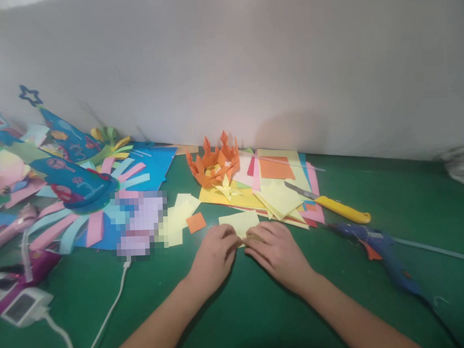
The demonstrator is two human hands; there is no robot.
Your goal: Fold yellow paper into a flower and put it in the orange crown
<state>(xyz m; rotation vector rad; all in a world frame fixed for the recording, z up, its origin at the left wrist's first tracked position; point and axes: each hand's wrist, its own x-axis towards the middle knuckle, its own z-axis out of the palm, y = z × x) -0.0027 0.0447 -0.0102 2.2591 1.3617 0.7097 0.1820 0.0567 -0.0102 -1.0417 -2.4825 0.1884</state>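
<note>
My left hand (215, 253) and my right hand (274, 248) rest side by side on the green table (236, 306), fingers curled and pressed down on the near edge of a pale yellow paper sheet (239, 222). The fingertips of both hands meet over the paper's fold. Just left of the sheet lies a small orange paper square (196, 222). Behind it stands an orange folded paper crown (213, 162) with a small yellow folded star (227, 189) in front.
A stack of coloured paper sheets (278, 185) lies behind my right hand, with a yellow-handled cutter (332, 205) on it. A blue glue gun (375, 245) lies at the right. Blue and pink paper crafts (76, 194), a white charger (25, 305) and cable (111, 310) fill the left.
</note>
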